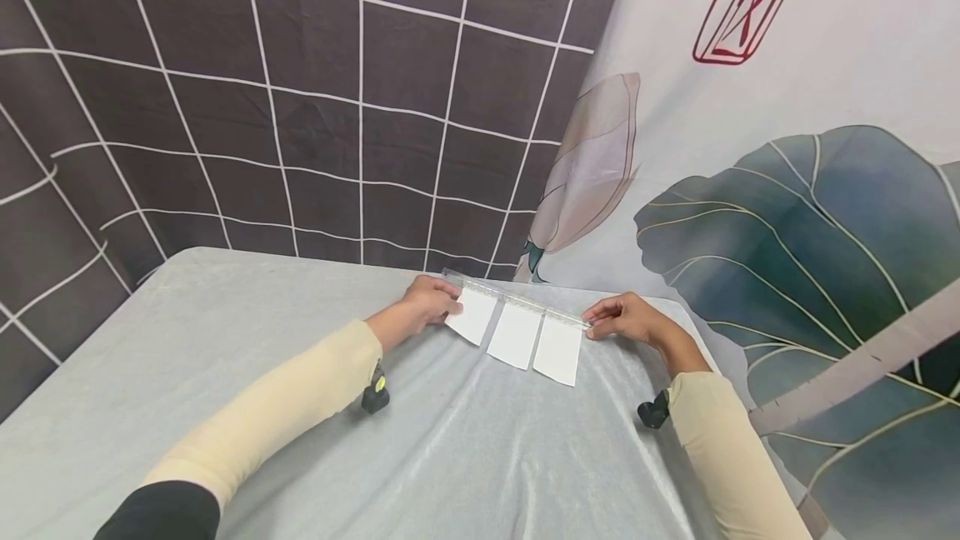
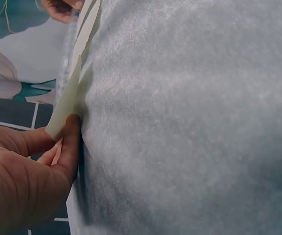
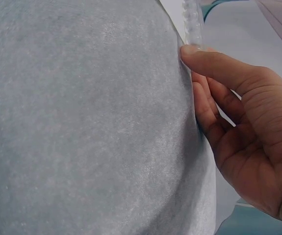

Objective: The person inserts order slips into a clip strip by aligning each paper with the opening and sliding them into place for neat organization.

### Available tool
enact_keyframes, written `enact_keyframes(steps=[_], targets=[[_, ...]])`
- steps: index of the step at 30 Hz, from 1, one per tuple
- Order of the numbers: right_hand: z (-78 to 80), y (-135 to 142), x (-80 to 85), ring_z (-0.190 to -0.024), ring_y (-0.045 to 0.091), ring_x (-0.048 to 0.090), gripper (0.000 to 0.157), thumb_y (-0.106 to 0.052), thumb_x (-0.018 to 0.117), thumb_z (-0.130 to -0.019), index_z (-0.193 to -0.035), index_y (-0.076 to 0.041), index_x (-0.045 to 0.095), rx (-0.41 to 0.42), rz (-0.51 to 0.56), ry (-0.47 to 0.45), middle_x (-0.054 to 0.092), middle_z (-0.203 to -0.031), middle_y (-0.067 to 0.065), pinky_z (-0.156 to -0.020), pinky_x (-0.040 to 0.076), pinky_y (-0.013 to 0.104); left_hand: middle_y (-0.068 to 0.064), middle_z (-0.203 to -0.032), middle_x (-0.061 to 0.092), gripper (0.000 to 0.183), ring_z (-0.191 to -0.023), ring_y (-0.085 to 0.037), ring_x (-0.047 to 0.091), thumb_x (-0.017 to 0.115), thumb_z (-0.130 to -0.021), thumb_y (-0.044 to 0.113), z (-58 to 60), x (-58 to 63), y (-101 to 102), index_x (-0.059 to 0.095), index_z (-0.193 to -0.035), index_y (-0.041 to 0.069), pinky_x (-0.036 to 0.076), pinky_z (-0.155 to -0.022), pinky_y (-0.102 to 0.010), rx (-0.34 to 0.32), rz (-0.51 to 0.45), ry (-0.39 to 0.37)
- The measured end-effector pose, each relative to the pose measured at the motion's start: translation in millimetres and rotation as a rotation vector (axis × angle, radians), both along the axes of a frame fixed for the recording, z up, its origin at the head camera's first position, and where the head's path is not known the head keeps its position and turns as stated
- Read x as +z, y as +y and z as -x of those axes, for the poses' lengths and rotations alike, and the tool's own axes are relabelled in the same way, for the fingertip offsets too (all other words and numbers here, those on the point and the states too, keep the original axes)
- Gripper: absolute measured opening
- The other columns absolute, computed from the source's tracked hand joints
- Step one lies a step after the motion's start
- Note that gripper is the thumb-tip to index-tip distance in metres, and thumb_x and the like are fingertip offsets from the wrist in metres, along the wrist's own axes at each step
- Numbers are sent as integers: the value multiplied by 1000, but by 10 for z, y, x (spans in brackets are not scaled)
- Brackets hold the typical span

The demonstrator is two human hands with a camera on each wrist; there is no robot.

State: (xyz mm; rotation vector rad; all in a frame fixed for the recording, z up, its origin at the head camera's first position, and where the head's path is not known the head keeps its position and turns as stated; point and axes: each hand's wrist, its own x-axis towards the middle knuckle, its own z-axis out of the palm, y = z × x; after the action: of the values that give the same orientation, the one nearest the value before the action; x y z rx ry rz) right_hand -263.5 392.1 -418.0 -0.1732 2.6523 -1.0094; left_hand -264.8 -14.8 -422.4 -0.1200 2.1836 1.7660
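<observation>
Head view: a clear plastic strip point(image 1: 517, 300) lies on the counter point(image 1: 225, 340), which is draped in pale grey velvety cloth, toward the far edge at about 12 o'clock from the person. Three white cards point(image 1: 515, 335) hang from the strip side by side, their free ends pointing back toward 6 o'clock and lying flat on the cloth. The left hand point(image 1: 431, 300) holds the strip's end at 9 o'clock, fingers curled over it beside the first card. The right hand point(image 1: 626, 317) holds the opposite end at 3 o'clock, thumb and fingers pinched on the tip just past the third card. Both forearms wear cream sleeves point(image 1: 292, 407).

In the left wrist view the thumb point(image 2: 72, 142) presses against the corner of the nearest card point(image 2: 64, 110), with the fingers folded behind it; the strip runs away toward 12 o'clock, edge-on. In the right wrist view the thumb tip point(image 3: 192, 51) touches the beaded clear strip point(image 3: 192, 22) at the cloth's edge, with the other fingers curled beneath.

Behind the counter hang a dark gridded cloth point(image 1: 300, 90) at 11 o'clock and a leaf-printed cloth point(image 1: 787, 190) at 2 o'clock.
</observation>
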Motion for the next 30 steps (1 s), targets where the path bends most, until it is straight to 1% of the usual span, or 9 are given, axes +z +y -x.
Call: enact_keyframes(steps=[8, 12, 15, 18, 21, 24, 27, 30], targets=[[-6, -4, 21, -99, 9, 72, 38, -17, 94, -92, -125, -1, 83, -4, -9, 2, 85, -116, 6, -90, 57, 24, -31, -148, 69, 42, -131, -42, 76, 75, -98, -8, -11, -4, 66, 71, -140, -9, 67, -114, -47, -30, -27, 4], [-8, 1, 28, -99, 9, 73, 38, -17, 93, -92, -125, -1, 83, -10, -12, 1, 85, -116, 7, -90, 57, 24, -30, -147, 71, 41, -129, -40, 78, 76, -99, -6, 17, -9, 77, 72, -140, -8, 68, -112, -46, -44, -19, 2], [-9, 3, 33, -100, 10, 72, 39, -17, 94, -92, -125, -1, 83, -13, -11, -3, 85, -116, 7, -91, 57, 24, -28, -140, 76, 36, -114, -33, 82, 77, -100, -2, 50, -21, 66, 74, -136, -7, 72, -102, -40, -43, -17, 3], [-14, 4, 39, -100, 10, 73, 38, -18, 94, -92, -125, -2, 83, -18, -12, -6, 85, -116, 7, -90, 57, 25, -24, -125, 81, 31, -94, -21, 80, 76, -100, -2, 77, -24, 37, 76, -130, -8, 74, -87, -33, -41, -30, 7], [-17, 2, 35, -100, 10, 73, 38, -17, 93, -92, -125, -2, 83, -21, -12, -6, 85, -116, 7, -90, 57, 24, -18, -109, 83, 26, -81, -13, 75, 74, -100, -5, 109, -15, -22, 76, -125, -9, 73, -77, -27, -5, -59, 8], [-15, -8, 23, -99, 9, 73, 37, -16, 93, -92, -124, -1, 83, -21, -6, -4, 85, -116, 7, -90, 58, 23, -15, -101, 82, 26, -73, -11, 73, 74, -97, -10, 161, -4, -92, 76, -122, -9, 72, -71, -23, 67, -45, 33], [-12, -16, 10, -99, 9, 72, 36, -16, 93, -92, -124, -1, 83, -19, -6, -1, 85, -116, 6, -89, 58, 23, -16, -101, 82, 30, -71, -10, 73, 75, -94, -12, 229, 2, -147, 74, -124, -8, 71, -70, -22, 129, -3, 70], [-9, -17, 11, -98, 10, 72, 35, -16, 93, -92, -123, -1, 84, -16, -8, 5, 85, -114, 6, -88, 57, 24, -17, -106, 79, 39, -74, -11, 73, 73, -94, -12, 290, 3, -183, 71, -133, -7, 71, -70, -22, 149, 14, 81]])
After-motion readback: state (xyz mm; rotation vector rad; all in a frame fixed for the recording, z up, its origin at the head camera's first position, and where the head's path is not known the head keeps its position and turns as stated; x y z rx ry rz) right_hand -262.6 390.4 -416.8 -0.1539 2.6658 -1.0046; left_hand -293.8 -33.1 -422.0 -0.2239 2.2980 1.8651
